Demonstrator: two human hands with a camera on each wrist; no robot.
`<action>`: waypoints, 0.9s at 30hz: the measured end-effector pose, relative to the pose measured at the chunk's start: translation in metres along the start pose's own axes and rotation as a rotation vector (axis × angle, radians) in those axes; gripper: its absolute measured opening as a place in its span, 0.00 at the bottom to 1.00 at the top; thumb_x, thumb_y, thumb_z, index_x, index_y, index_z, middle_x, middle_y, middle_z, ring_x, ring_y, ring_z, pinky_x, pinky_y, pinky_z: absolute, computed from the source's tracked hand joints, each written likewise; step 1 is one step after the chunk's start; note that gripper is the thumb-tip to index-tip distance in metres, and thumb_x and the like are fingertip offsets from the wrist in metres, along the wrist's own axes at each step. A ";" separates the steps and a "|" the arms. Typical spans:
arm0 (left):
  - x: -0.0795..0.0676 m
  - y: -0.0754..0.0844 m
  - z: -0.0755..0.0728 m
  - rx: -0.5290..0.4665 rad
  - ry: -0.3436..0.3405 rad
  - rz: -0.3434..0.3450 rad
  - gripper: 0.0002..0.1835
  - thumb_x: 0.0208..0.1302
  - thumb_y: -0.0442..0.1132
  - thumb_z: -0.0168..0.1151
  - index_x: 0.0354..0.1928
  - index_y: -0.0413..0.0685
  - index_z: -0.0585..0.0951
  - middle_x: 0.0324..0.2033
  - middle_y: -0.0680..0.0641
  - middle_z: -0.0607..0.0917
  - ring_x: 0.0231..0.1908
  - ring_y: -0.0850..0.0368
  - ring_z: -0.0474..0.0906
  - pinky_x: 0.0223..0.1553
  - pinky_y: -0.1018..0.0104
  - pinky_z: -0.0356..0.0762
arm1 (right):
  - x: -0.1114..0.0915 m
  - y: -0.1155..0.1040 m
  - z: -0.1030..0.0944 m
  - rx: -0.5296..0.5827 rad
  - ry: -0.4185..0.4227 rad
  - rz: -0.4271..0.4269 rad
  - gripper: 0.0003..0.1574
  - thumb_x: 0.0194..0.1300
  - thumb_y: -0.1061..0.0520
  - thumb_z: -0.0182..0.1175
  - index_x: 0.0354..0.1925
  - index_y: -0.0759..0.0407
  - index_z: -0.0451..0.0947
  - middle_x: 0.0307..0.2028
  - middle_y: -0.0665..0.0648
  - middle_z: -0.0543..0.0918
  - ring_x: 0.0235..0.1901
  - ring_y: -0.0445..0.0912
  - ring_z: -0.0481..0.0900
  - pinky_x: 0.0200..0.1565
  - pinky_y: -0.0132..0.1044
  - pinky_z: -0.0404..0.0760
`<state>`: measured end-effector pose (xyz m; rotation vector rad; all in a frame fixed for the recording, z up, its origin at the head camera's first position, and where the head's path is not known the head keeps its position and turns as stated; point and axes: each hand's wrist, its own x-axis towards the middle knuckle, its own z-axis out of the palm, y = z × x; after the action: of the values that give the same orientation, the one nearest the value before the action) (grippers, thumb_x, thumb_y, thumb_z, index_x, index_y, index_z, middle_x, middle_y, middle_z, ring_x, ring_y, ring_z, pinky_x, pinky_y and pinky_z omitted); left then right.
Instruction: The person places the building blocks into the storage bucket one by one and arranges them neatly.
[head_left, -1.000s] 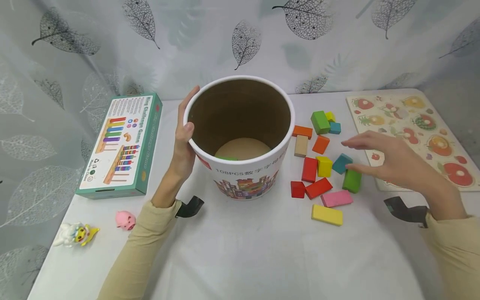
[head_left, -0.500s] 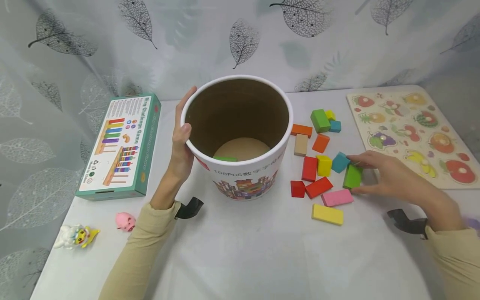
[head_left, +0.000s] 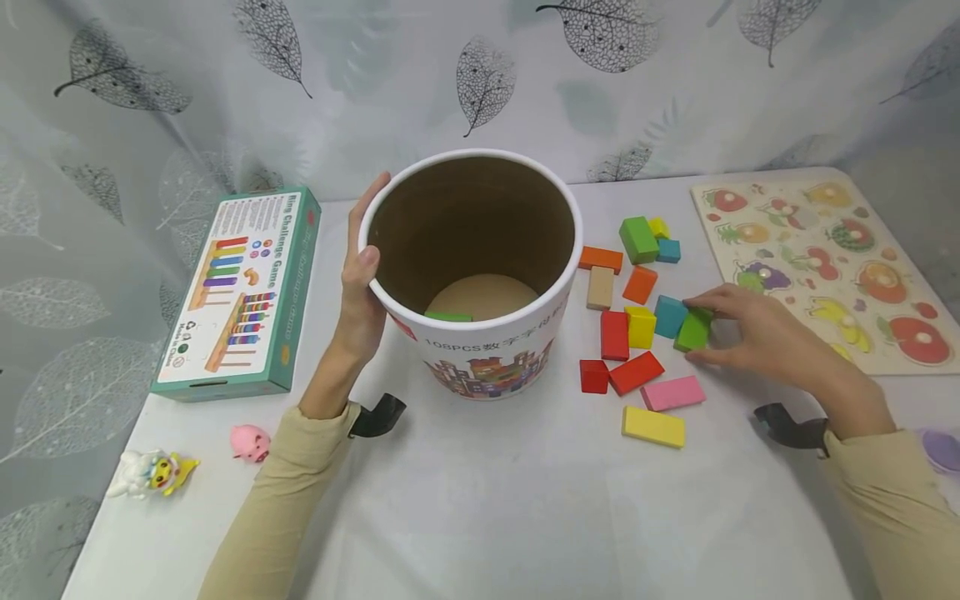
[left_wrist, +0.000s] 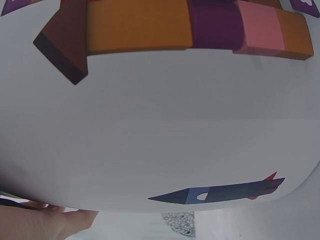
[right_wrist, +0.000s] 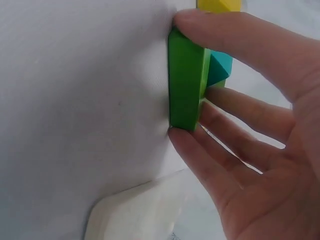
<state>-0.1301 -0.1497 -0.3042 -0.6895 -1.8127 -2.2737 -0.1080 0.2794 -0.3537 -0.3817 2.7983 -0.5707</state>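
My left hand point(head_left: 358, 304) holds the side of a big white printed bucket point(head_left: 491, 335), its thumb over the rim. In the left wrist view the bucket's wall point(left_wrist: 150, 105) fills most of the picture, with part of the hand point(left_wrist: 47, 222) below. Inside the bucket, a green block point(head_left: 448, 317) shows near the bottom. My right hand point(head_left: 761, 340) pinches another green block point(head_left: 693, 330) between thumb and fingers, low at the cloth. A blue block point(head_left: 670, 317) stands right beside it, with a yellow block point(head_left: 641, 327) further left. The right wrist view shows the gripped green block point(right_wrist: 186, 82) tilted up.
Several red blocks point(head_left: 636, 372), a pink block point(head_left: 673, 393) and a yellow oblong block point(head_left: 653, 427) lie nearby. A fruit puzzle board point(head_left: 795, 225) is at the back right. Left stand a game box point(head_left: 236, 292), a pink pig figure point(head_left: 251, 443) and small toy figures point(head_left: 153, 473).
My right hand has come down onto the green block and gripped it. That block has turned and shifted slightly left and back, and the blue block has shifted too. The left hand stays on the bucket.
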 end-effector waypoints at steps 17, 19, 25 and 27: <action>-0.002 0.000 -0.001 0.009 0.005 0.013 0.49 0.56 0.68 0.55 0.75 0.54 0.53 0.68 0.45 0.63 0.66 0.44 0.59 0.63 0.51 0.63 | 0.004 -0.055 -0.070 -0.026 0.589 -0.334 0.45 0.44 0.59 0.78 0.62 0.58 0.75 0.53 0.65 0.80 0.50 0.50 0.74 0.56 0.29 0.67; -0.002 0.000 -0.002 0.008 0.008 0.017 0.49 0.56 0.67 0.55 0.75 0.54 0.53 0.68 0.45 0.64 0.66 0.44 0.59 0.63 0.52 0.63 | 0.008 -0.076 -0.080 -0.006 0.647 -0.444 0.44 0.44 0.56 0.78 0.61 0.58 0.76 0.54 0.63 0.81 0.50 0.39 0.74 0.53 0.17 0.60; -0.002 -0.001 0.000 0.006 0.009 0.023 0.49 0.57 0.67 0.55 0.75 0.54 0.53 0.68 0.44 0.64 0.66 0.42 0.59 0.63 0.50 0.62 | 0.018 -0.145 -0.096 0.106 0.604 -0.667 0.48 0.40 0.65 0.78 0.62 0.60 0.74 0.55 0.61 0.80 0.55 0.27 0.73 0.56 0.20 0.69; -0.002 -0.001 0.001 0.012 0.014 0.017 0.49 0.56 0.68 0.55 0.76 0.57 0.52 0.68 0.44 0.64 0.66 0.42 0.59 0.63 0.49 0.61 | 0.023 -0.164 -0.097 0.126 0.559 -0.744 0.47 0.42 0.64 0.78 0.63 0.62 0.74 0.56 0.61 0.79 0.55 0.34 0.76 0.57 0.22 0.71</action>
<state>-0.1287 -0.1483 -0.3054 -0.6824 -1.8049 -2.2498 -0.1259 0.1604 -0.2044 -1.4602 3.0334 -1.1474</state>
